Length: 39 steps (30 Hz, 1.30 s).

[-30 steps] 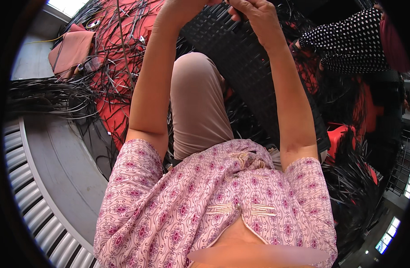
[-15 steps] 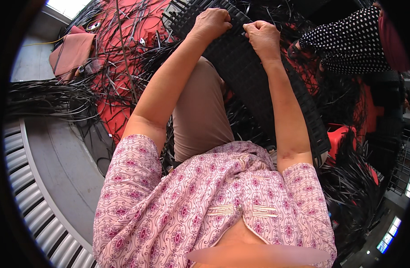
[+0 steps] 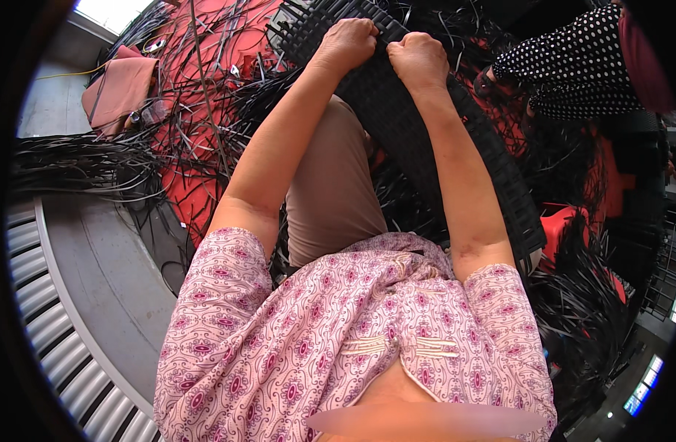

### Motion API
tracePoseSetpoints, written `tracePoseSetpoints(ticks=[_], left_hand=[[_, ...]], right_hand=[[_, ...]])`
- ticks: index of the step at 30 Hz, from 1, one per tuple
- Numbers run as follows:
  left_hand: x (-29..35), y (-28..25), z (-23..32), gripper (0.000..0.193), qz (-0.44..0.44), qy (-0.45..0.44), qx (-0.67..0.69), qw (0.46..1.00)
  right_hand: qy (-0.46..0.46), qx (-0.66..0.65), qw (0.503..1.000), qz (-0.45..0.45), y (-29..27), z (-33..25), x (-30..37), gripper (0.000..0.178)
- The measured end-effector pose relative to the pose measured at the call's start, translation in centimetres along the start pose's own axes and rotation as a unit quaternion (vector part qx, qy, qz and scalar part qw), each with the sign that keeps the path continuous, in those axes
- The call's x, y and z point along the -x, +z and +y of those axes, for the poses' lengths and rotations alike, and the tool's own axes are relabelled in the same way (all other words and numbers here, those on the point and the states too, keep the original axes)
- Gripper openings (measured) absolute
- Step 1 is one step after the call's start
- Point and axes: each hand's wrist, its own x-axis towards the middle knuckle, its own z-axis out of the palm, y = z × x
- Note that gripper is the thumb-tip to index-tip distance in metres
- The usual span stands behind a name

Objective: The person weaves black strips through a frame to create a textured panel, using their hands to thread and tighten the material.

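A long panel woven from flat black strips (image 3: 397, 118) slants across my lap, from the top centre down to the lower right. Loose strip ends stick out at its far left edge. My left hand (image 3: 347, 44) is closed at the panel's upper part, its fingertips turned inward and mostly hidden. Just to the right, my right hand (image 3: 420, 60) is closed in a fist against the weave, knuckles up. The two hands are a small gap apart. Whatever the fingers pinch is too small or hidden to make out.
Loose black strips (image 3: 198, 96) litter the red floor covering (image 3: 187, 191). A thick strip bundle (image 3: 80, 166) lies at left, below a pinkish-brown cloth (image 3: 118, 92). A roller conveyor (image 3: 61, 324) curves at lower left. Another person in polka-dot trousers (image 3: 566, 66) is at upper right. A red stool (image 3: 562, 228) is at right.
My right hand has moved slightly left, closer to my left hand, and turned so its knuckles face up more. My left hand has shifted only slightly.
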Motion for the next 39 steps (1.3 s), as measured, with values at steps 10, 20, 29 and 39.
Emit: tracePoseSetpoints(ticks=[10,20,29,39], left_hand=[[0.5,-1.0,0.6,0.028,-0.03,-0.001,0.017,0.999],[0.2,-0.6,-0.7,0.017,-0.021,-0.049,0.128,0.99],[0.1,-1.1,-1.9,0.017,-0.013,-0.081,0.17,0.982],[-0.3,-0.9,-2.9,0.018,-0.013,-0.078,0.262,0.962]], right_hand=[[0.003,0.032,0.999,0.011,0.8,-0.8,-0.2,0.03],[-0.022,0.076,0.996,0.051,1.7,-1.6,0.3,0.024],[-0.075,0.099,0.989,0.08,2.0,-2.3,0.2,0.023],[-0.115,0.038,0.991,0.056,2.4,-1.4,-0.5,0.032]])
